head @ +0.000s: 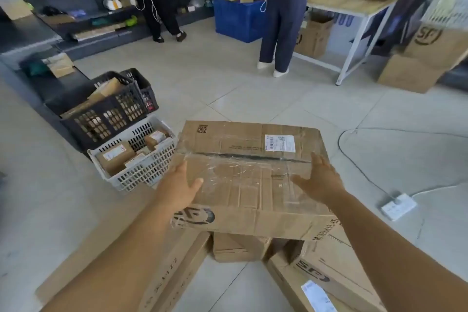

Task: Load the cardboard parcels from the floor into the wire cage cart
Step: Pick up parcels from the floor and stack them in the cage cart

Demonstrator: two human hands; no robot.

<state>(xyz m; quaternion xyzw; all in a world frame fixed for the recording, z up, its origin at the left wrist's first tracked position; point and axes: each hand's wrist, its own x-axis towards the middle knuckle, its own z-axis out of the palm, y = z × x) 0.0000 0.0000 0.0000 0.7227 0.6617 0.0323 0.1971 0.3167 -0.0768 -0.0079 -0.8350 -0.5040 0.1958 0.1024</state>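
Observation:
A large taped cardboard parcel (250, 172) with a white label is in front of me, above other parcels on the floor. My left hand (181, 189) presses its left side, thumb lying on top. My right hand (319, 180) lies with straight fingers against its right top edge. Below it are a long flat carton (174, 271), a small box (238, 247) and a printed carton (326, 271). A pale, blurred wire structure (448, 5) stands at the far right; I cannot tell whether it is the cage cart.
A white basket (141, 159) and black crates (109, 109) of small parcels sit to the left. Two people stand ahead by the shelves, a blue bin (238, 18) and a table (347, 2). A power strip (398, 206) and its cable lie on the right floor, with stacked boxes (415, 71) beyond.

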